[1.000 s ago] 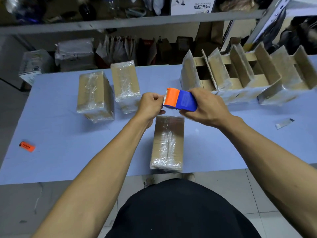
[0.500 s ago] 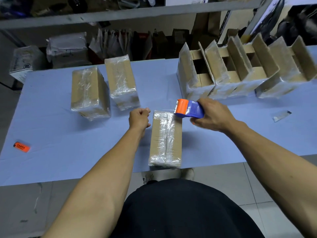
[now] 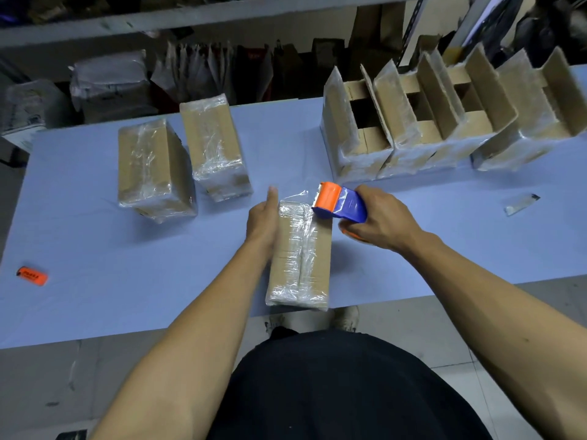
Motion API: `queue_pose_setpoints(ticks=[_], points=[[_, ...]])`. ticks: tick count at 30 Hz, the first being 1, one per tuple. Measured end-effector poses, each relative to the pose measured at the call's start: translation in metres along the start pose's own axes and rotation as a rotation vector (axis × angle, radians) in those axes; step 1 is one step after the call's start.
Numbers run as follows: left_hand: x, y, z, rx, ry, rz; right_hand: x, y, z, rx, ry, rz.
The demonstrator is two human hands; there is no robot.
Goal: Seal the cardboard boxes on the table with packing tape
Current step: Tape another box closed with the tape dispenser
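Observation:
A closed cardboard box (image 3: 298,258) with clear tape along its top lies at the near edge of the blue table (image 3: 95,249). My right hand (image 3: 381,220) grips the orange and blue tape dispenser (image 3: 340,203) at the box's far right corner, and a strip of clear tape runs from it over the far end. My left hand (image 3: 263,217) rests flat against the box's left side, fingers straight. Two taped boxes (image 3: 152,166) (image 3: 214,147) stand at the far left.
A row of open boxes with raised flaps (image 3: 444,122) lines the far right of the table. An orange lighter (image 3: 31,276) lies at the left and a small knife blade (image 3: 521,204) at the right. Shelves with parcels stand behind.
Both hands came down from above the box. The dispenser now meets the box's far end, and my left hand opened from a fist and laid itself along the box's side.

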State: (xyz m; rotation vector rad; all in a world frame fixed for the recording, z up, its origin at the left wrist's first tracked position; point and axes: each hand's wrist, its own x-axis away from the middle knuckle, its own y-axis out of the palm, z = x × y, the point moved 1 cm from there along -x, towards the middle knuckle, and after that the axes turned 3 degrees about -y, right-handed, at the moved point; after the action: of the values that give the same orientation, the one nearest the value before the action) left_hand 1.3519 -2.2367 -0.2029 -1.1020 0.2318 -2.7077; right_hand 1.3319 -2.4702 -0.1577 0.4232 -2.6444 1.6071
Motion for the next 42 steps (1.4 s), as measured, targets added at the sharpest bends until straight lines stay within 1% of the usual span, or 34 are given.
queue_pose_setpoints(ticks=[2,3,7,13,19,21,29,33,36,38,42], points=[[0.009,0.007,0.002,-0.112,0.083,-0.107,-0.001,0.0,0.002,0.003,-0.007,-0.002],[0.01,0.008,0.0,-0.154,0.12,-0.121,-0.001,0.0,0.002,0.004,-0.012,-0.006],[0.003,0.006,-0.008,-0.181,0.185,-0.075,-0.002,-0.011,0.011,-0.003,-0.043,-0.019],[0.004,0.007,-0.007,-0.169,0.182,-0.043,0.0,-0.028,0.02,-0.008,-0.133,-0.05],[0.005,0.007,-0.006,-0.128,0.157,-0.056,0.019,-0.044,0.072,0.1,-0.058,-0.102],[0.005,0.007,-0.006,-0.125,0.148,-0.072,0.019,-0.039,0.076,0.151,-0.053,-0.122],[0.013,0.009,-0.003,-0.119,0.135,-0.075,-0.009,-0.013,0.034,0.406,-0.05,-0.103],[0.015,0.01,0.001,-0.166,0.167,-0.065,-0.027,-0.006,0.004,0.602,-0.055,-0.123],[0.015,0.009,-0.002,-0.19,0.197,-0.054,-0.037,0.009,-0.019,0.665,0.013,-0.206],[0.012,0.008,-0.006,-0.193,0.184,-0.047,-0.039,0.015,-0.014,0.649,0.11,-0.226],[0.016,0.011,-0.005,-0.079,0.15,0.048,-0.036,0.012,0.017,0.629,0.241,-0.097]])
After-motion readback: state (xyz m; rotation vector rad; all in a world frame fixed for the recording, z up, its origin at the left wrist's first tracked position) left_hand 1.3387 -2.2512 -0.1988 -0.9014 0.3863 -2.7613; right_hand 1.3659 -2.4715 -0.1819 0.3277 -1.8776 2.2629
